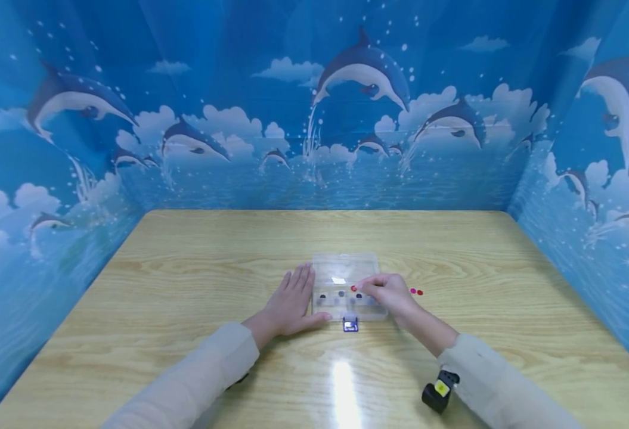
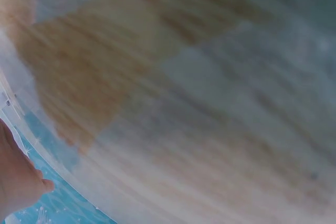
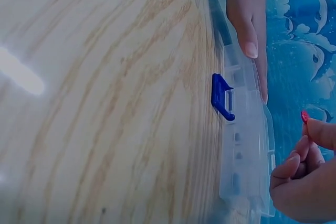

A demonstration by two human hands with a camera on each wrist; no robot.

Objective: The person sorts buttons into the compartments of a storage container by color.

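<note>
A clear plastic compartment box [image 1: 322, 316] lies on the table with its lid [image 1: 344, 262] folded back and a blue latch [image 1: 350, 326] at the front. Several small dark and grey discs [image 1: 322, 296] show in its compartments. My left hand [image 1: 291, 304] rests along the box's left side, fingers extended, thumb at the front left corner. Above the right compartments, my right hand [image 1: 393, 293] pinches a small red button [image 3: 304, 116] between thumb and fingertip. In the left wrist view only part of a hand [image 2: 18, 177] shows at lower left; the rest is blurred.
Small red and pink discs [image 1: 420, 292] lie on the wooden table [image 1: 212, 256] just right of the box, beside my right hand. A blue dolphin-print curtain [image 1: 228, 71] encloses the table at the back and sides.
</note>
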